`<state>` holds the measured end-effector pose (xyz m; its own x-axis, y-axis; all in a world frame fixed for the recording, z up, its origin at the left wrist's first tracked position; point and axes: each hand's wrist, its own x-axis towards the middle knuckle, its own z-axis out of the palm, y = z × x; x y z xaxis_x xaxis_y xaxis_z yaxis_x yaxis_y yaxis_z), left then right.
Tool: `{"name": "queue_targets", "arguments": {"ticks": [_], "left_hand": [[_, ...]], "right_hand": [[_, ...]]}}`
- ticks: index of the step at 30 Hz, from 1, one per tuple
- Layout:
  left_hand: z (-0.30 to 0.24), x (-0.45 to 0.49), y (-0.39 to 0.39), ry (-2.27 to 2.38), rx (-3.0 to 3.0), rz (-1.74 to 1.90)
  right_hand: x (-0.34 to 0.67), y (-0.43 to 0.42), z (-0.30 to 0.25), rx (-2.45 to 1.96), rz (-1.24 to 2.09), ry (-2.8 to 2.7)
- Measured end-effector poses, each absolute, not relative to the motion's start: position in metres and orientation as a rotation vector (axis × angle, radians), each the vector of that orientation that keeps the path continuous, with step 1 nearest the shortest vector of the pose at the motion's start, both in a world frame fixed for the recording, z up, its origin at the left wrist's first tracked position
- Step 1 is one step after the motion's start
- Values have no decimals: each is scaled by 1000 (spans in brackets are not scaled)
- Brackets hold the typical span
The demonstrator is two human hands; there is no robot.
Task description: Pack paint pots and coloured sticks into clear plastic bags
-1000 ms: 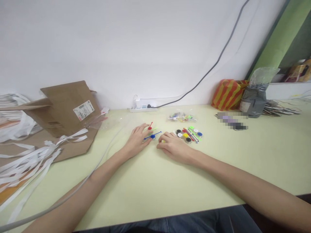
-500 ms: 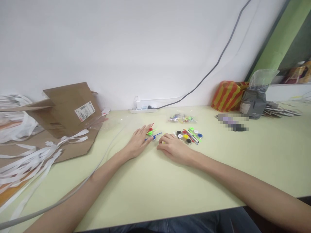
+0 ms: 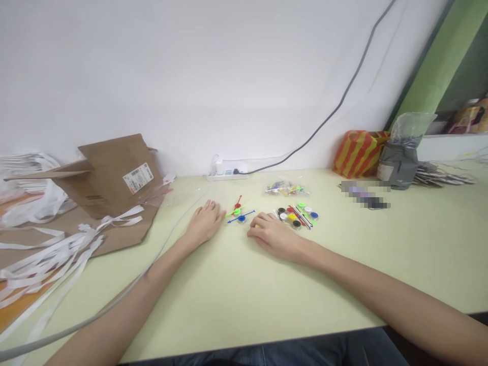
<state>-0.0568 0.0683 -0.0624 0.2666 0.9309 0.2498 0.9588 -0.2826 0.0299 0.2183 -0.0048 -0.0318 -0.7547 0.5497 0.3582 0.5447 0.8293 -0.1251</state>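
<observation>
My left hand (image 3: 206, 222) lies palm down on the table, fingers stretched out and holding nothing. Just to its right stand three small arrow spinners on round bases: a red spinner (image 3: 238, 205), a green spinner (image 3: 237, 212) and a blue spinner (image 3: 241, 219). My right hand (image 3: 273, 235) rests with bent fingers drawn together, right of the blue spinner. A trace of yellow shows by its fingertips; whatever they hold is hidden. Beyond that hand are loose coloured discs, among them a black disc (image 3: 296, 223), and a bundle of plastic arrows (image 3: 301, 216).
A clear bag of spinner parts (image 3: 286, 188) lies farther back. Left are an open cardboard box (image 3: 114, 178), white straps (image 3: 49, 264) and a grey cable (image 3: 152, 262). A power strip (image 3: 226, 176) sits against the wall. A striped bag (image 3: 356, 152) and grey bag (image 3: 398, 165) stand back right.
My left hand has drawn back leftward from the spinners, leaving them uncovered. My right hand has stayed nearly where it was, its fingers still bent.
</observation>
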Motion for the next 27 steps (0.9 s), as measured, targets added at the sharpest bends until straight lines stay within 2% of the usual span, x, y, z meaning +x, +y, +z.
{"name": "queue_targets", "arguments": {"ticks": [9,12,16,19,23,27], "left_hand": [[-45,-32,46,-1589,-2429,-648],[-27,-16,28,-1428,-2440,-756],[-12,-8,15,-1115,-2437,-664],[-8,-8,13,-955,-2448,-564],[-5,-7,10,-793,-2488,-515],[0,-6,4,-622,-2557,-500]], "right_hand": [[218,0,-35,-848,-203,-2530],[220,3,-34,-891,-184,-2395],[231,15,-32,-916,-81,-2043],[243,29,-29,-934,176,-1694],[256,42,-19,-891,882,-1230],[260,39,-5,-708,1323,-1096]]}}
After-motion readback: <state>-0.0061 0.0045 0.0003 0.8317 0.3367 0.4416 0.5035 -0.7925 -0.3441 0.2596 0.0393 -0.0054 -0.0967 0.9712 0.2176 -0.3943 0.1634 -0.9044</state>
